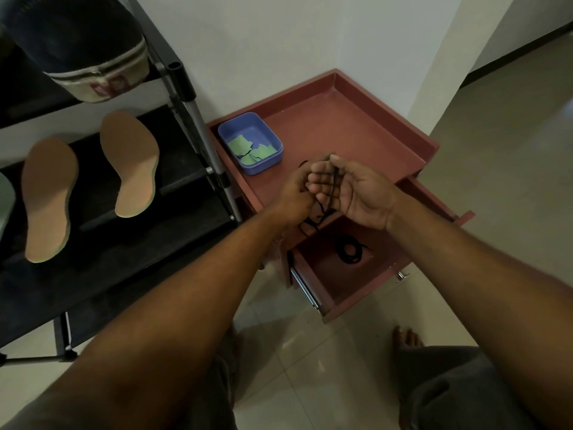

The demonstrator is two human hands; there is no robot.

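While they meet at the frame's centre above the red cabinet [341,125], the left hand [294,193] curls round a black cord [333,184] and the right hand [356,190], palm up, pinches it; its loose ends dangle over the open drawer [322,283].

Reddish cabinet [356,119] stands against white wall [279,41] on tiled floor [310,367].

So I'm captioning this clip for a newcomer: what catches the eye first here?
The left hand and right hand meet at centre over the red-brown cabinet, holding a black cord between them. Just below, a coiled cord lies in the open drawer, and two tan insoles rest on the black rack at left.
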